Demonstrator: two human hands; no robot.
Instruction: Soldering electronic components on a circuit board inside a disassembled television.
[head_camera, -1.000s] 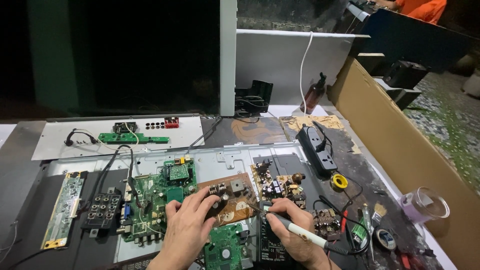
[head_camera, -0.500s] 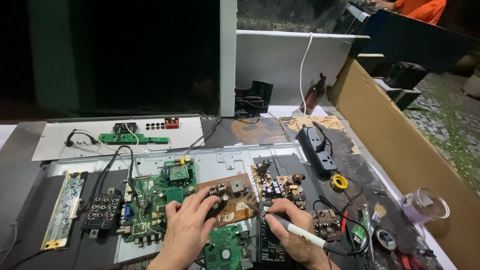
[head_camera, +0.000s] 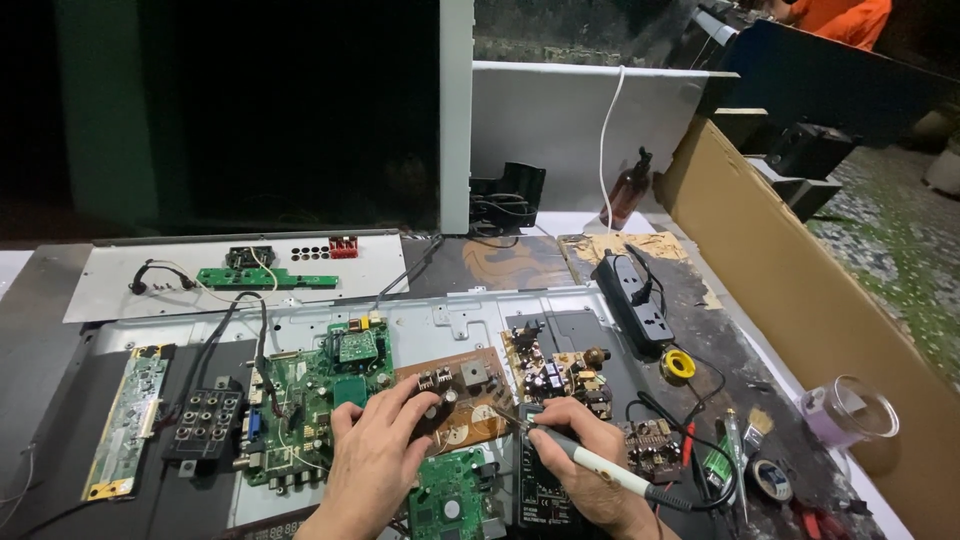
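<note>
My left hand (head_camera: 378, 450) rests on a brown circuit board (head_camera: 470, 385) and steadies it, fingertips by the small black parts near the board's middle. My right hand (head_camera: 580, 462) grips a white-handled soldering iron (head_camera: 600, 465) like a pen. Its tip (head_camera: 497, 412) points left at the brown board's right edge. A green main board (head_camera: 315, 395) lies left of my left hand. A smaller green board (head_camera: 450, 495) sits below the brown one, between my wrists.
A power board with capacitors (head_camera: 560, 372), a black power strip (head_camera: 632, 300), a yellow solder reel (head_camera: 678, 364), a tape roll (head_camera: 850, 408) and a cardboard sheet (head_camera: 800, 300) lie to the right. A long green strip board (head_camera: 125, 420) lies far left. A person in orange (head_camera: 840, 15) is at the back.
</note>
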